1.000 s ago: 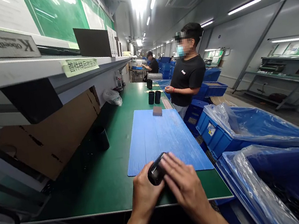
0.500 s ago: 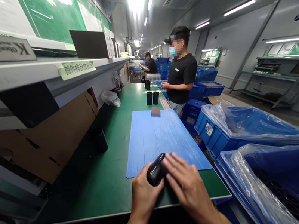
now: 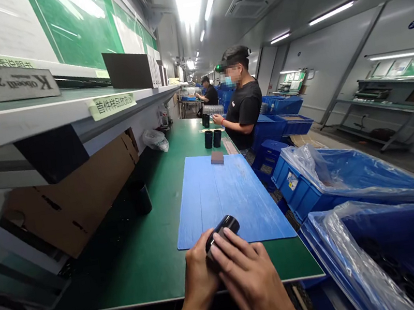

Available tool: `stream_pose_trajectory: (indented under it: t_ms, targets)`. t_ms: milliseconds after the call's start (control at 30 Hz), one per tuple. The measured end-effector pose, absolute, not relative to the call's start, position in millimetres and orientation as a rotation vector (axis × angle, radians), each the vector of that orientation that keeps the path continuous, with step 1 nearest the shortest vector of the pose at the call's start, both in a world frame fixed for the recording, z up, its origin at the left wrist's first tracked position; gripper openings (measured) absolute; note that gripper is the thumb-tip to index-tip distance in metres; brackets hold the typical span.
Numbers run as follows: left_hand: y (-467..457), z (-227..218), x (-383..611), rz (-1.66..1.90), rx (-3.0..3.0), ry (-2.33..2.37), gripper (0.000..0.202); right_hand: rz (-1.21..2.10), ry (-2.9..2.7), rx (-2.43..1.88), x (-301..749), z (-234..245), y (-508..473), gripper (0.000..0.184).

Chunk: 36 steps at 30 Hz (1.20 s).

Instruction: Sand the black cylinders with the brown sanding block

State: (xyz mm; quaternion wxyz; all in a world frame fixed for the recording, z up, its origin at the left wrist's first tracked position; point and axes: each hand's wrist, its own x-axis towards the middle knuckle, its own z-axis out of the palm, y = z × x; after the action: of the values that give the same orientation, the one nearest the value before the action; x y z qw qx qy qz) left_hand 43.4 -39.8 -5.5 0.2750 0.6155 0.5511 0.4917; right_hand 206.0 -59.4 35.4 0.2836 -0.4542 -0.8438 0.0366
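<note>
My left hand [image 3: 199, 271] is wrapped around a shiny black cylinder [image 3: 225, 227] and holds it over the near edge of a blue mat [image 3: 226, 194] on the green bench [image 3: 148, 258]. My right hand [image 3: 246, 277] lies over the cylinder's near end, its fingers curled against the part. Only the far end of the cylinder shows past my fingers.
A small brown block [image 3: 217, 158] sits at the mat's far end, with two black cylinders [image 3: 213, 139] beyond it. Another black cylinder [image 3: 141, 198] stands by the cardboard [image 3: 80, 196]. A person in a black shirt [image 3: 244, 110] works further along. Bag-lined blue bins [image 3: 361, 235] stand on my right.
My right hand has slid back toward me along the cylinder, uncovering its far end. The person in the black shirt has turned toward the bench.
</note>
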Motion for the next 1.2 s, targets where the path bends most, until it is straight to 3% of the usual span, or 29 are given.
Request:
stream_pose_trajectory:
  t_ms: [867,1200]
  targets:
    - [-37.5,-8.8,42.9,1.312,1.674,1.498,0.037,0.106,-2.174,-1.213,202.6,24.8,-62.7,0.058]
    - [-37.3,-3.3,43.5,1.334,1.661,1.541,0.038,0.03,-2.127,-1.411,203.0,25.5,-62.6,0.053]
